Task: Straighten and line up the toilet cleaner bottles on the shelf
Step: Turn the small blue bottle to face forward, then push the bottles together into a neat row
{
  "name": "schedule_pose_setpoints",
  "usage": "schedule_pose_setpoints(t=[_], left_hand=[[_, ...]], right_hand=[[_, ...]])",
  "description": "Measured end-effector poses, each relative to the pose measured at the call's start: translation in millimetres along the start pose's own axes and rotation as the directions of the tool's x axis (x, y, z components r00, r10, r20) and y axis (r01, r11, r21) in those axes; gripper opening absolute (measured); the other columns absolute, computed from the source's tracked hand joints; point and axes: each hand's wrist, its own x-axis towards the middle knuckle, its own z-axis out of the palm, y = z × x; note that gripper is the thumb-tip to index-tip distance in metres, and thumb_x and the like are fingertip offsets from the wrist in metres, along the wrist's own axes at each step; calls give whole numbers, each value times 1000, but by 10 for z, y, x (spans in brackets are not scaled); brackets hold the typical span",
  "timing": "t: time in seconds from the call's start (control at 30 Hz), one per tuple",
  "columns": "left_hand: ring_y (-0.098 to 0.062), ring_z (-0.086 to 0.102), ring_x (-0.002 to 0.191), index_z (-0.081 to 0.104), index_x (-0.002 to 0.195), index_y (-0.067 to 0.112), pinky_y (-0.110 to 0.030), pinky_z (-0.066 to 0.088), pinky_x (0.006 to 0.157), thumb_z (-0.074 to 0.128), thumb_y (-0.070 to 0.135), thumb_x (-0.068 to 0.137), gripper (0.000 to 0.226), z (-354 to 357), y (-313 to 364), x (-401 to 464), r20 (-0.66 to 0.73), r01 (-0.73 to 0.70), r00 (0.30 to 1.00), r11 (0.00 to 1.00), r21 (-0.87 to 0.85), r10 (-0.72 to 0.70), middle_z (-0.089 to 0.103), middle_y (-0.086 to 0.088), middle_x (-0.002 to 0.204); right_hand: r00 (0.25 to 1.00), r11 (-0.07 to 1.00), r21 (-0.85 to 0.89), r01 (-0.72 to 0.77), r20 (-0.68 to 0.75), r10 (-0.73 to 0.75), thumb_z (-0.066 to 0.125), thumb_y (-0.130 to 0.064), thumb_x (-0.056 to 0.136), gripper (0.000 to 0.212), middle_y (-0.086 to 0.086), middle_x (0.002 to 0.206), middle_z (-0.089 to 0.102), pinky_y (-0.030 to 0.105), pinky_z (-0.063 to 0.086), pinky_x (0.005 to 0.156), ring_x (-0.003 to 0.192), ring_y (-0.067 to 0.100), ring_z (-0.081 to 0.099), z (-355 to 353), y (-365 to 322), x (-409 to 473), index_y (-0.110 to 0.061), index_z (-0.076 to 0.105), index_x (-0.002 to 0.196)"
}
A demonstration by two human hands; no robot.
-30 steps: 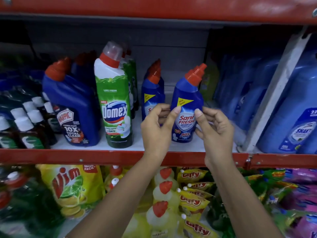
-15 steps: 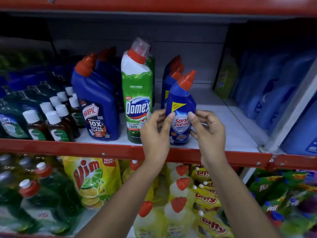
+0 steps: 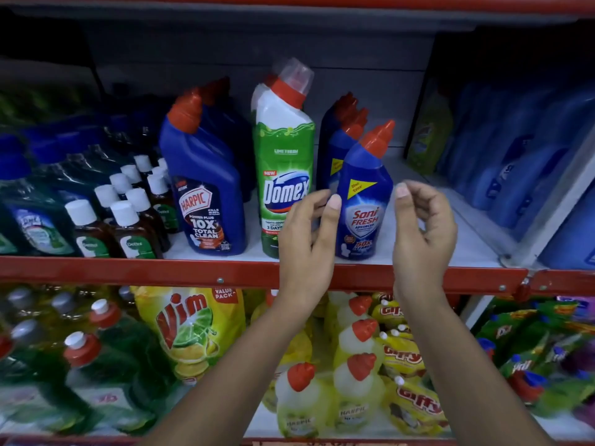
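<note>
**Hands flank the Sani Fresh bottle at the shelf front**

Head view looks at a red-edged shelf (image 3: 128, 270) with toilet cleaners standing in rows. At the front stands a blue Sani Fresh bottle (image 3: 362, 201) with an orange-red angled cap; its label reads "Sani FRESH ADVANCED" and "50X", with a yellow corner flash above. It is upright, near the shelf lip. Left of it is a green-and-white Domex bottle (image 3: 283, 175) marked "LIME FRESH" and "NEW", then a blue Harpic bottle (image 3: 206, 201) reading "POWER PLUS 10X TOTAL CLEAN". More blue bottles (image 3: 343, 136) line up behind the Sani Fresh one.

The left hand (image 3: 307, 239) is raised just beside the bottle, fingers loosely curled and parted — gripping nothing, partly covering the Domex label's lower right. The right hand (image 3: 421, 230) hangs apart on the other side, fingers curled and slack, holding nothing.

Brown Dettol bottles (image 3: 135, 226) with white caps crowd the far left. Below sit a yellow Vim pouch (image 3: 190, 329) marked "VALUE PACK", yellow Harpic bottles (image 3: 357, 381) and Giffy packs (image 3: 409, 358).
</note>
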Motion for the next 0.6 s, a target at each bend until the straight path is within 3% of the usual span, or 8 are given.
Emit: schedule_pose_setpoints(t=[0.07,0.13,0.17,0.27,0.4,0.5,0.6], left_hand=[[-6,64,96,65,110,16,-18,53,80,48,29,100,24,-185,61,25,-11,-53,999,998,-43,53,69,-2,104],[-22,68,93,67,103,19,-40,58,82,47,32,99,24,-406,123,55,-38,-72,997,990,-120,68,71,-7,97],[-24,69,92,67,100,18,-43,58,81,46,33,100,26,-523,140,74,-63,-64,997,984,-164,54,72,-7,95],[-16,70,92,67,99,11,-29,58,79,40,28,103,32,-877,126,124,-155,24,985,955,-295,-73,71,-4,94],[-12,67,103,67,108,12,-28,53,89,35,40,102,43,-1262,-65,145,-264,110,943,940,-324,-202,71,-4,108],[-1,59,113,56,127,21,-16,47,94,31,56,93,56,-1437,-179,104,-237,173,938,933,-316,-254,62,7,123],[18,51,112,40,143,31,-2,44,82,26,68,82,73,-1525,-246,87,-98,268,943,900,-344,-319,52,23,128]], right_hand=[[998,997,46,61,2,-61,58,-26,96,7,-8,95,66,17,48,75,88,0,61,132,-144,-99,-23,63,99],[994,988,120,96,45,-102,57,-24,96,6,-7,89,65,23,49,73,83,3,60,296,-271,-236,-25,63,94],[992,983,160,85,81,-99,56,-23,96,8,-8,86,65,24,49,72,81,4,60,386,-311,-309,-25,63,93],[978,954,286,-94,204,35,56,-19,97,13,-8,80,67,24,53,73,79,6,63,682,-381,-545,-22,65,89],[916,904,292,-314,343,207,54,-16,98,17,-5,88,70,23,54,80,87,6,67,1045,-340,-816,-20,68,89],[875,896,236,-376,409,259,55,-22,97,21,-13,106,71,17,53,86,103,-3,66,1228,-256,-977,-19,67,113],[840,889,187,-417,454,298,58,-41,88,55,-12,134,62,13,50,89,121,-2,58,1332,-178,-1066,-21,53,139]])
